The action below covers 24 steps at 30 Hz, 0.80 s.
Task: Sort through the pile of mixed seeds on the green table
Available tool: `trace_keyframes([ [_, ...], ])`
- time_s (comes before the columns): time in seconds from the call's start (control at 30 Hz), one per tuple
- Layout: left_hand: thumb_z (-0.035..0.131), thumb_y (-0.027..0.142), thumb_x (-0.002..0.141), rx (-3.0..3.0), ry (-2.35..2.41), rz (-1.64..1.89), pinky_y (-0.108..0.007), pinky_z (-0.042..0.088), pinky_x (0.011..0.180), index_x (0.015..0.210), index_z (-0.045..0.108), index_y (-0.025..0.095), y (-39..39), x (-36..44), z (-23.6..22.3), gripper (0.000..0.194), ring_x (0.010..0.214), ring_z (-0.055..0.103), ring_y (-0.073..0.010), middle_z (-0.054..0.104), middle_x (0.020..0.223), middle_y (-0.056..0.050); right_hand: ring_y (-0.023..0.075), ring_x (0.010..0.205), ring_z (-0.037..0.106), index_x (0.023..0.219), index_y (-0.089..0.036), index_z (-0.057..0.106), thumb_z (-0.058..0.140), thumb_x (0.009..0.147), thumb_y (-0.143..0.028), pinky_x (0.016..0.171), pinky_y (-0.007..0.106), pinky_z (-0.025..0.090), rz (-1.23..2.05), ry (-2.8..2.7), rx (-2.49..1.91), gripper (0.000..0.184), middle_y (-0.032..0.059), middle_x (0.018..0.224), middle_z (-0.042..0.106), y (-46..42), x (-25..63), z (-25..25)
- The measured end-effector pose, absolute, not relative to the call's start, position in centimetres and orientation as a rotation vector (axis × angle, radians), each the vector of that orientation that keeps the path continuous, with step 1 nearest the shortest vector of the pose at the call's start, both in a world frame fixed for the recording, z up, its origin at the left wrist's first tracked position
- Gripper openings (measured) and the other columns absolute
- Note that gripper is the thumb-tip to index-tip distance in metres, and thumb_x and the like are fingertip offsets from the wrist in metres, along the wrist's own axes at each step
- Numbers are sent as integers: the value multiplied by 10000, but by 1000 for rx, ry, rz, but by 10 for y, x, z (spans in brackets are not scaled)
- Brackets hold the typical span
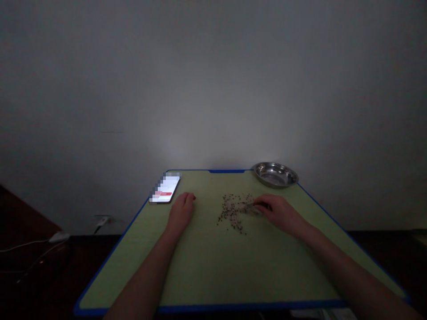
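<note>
A patch of small dark grains mixed with paler ones [231, 211] is scattered across the middle of the pale green table [213, 271]. My right hand [275, 211] is at the right side of this patch, its fingers bent and pinched low over the grains. Something greyish and blurred shows by those fingertips, too unclear to name. To the left of the grains my left hand [182, 213] rests on the table, fingers curled in and apart from the patch. Nothing shows in it.
A shallow steel bowl [276, 174] stands at the table's back right corner. By the left edge lies a phone [167, 189] with its screen lit. The table has a blue rim, and a grey wall [213, 89] rises behind it. White cables [30, 244] run at the lower left.
</note>
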<state>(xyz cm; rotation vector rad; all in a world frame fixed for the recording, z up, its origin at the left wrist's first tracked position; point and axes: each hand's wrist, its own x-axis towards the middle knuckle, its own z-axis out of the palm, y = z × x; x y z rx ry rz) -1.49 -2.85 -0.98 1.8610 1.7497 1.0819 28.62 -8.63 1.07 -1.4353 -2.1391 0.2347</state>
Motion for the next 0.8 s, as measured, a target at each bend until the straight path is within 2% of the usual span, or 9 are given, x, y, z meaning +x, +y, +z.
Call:
trace_keyframes([
  [0.17,268,417,844,1865,1746,1075,-339,421,810,785,575,185,-28,-14,-9,389,894,553,-209,620,893,-68,185,802,599,917,-185,662,478,865,-208,728,313,468,235,-2216,-1425,193,59,857,662,-116,287,13],
  [0.43,282,399,852,1895,1736,1103,-331,416,810,778,578,185,-27,-14,-11,372,882,555,-199,621,885,-64,211,799,586,936,-194,648,445,865,-155,731,367,474,-111,-2411,-1382,218,67,868,648,-161,268,-1],
  [0.57,282,397,852,1899,1731,1093,-331,407,816,773,578,185,-25,-15,-12,373,893,548,-200,614,884,-67,223,793,586,938,-191,647,429,873,-145,717,386,473,-164,-2482,-1347,233,83,888,652,-170,262,-5],
  [0.67,285,396,849,1896,1726,1094,-326,406,816,777,581,184,-25,-14,-12,371,890,547,-197,616,882,-66,216,801,589,938,-187,649,428,881,-168,723,371,475,-55,-2416,-1348,229,82,878,653,-164,268,2],
  [0.8,289,407,848,1899,1735,1110,-326,413,796,787,589,182,-25,-14,-13,379,876,551,-197,619,880,-64,189,820,601,956,-194,656,459,883,-219,740,325,477,276,-2266,-1405,211,69,901,662,-144,285,14],
])
